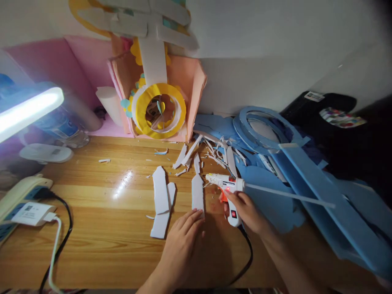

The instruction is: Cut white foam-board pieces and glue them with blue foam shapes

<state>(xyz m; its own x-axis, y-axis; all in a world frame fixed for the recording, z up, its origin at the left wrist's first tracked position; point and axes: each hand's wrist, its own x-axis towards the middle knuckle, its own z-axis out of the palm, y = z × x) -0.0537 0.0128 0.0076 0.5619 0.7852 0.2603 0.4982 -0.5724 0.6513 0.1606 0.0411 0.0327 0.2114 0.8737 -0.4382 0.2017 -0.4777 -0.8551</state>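
Observation:
My right hand (243, 208) grips a white hot glue gun (234, 188) with an orange trigger and a lit red light. A long glue stick (290, 195) sticks out of its back, and its crusted nozzle points left, close beside the pointed end of a white foam strip (197, 194). At that strip's lower end, the fingers of my left hand (183, 232) are closed on it, holding it against the wooden table. To the left lie two more white foam pieces with angled ends, an upper one (161, 190) overlapping a lower one (162, 220).
Foam offcuts (211, 151) litter the table's back. Blue foam sheets (266, 192), rings (266, 126) and a long blue piece (324, 196) fill the right. A yellow-ringed foam model (161, 110) stands behind. A lit lamp (30, 112) and power strip (27, 200) are left; the gun's cord (249, 261) trails forward.

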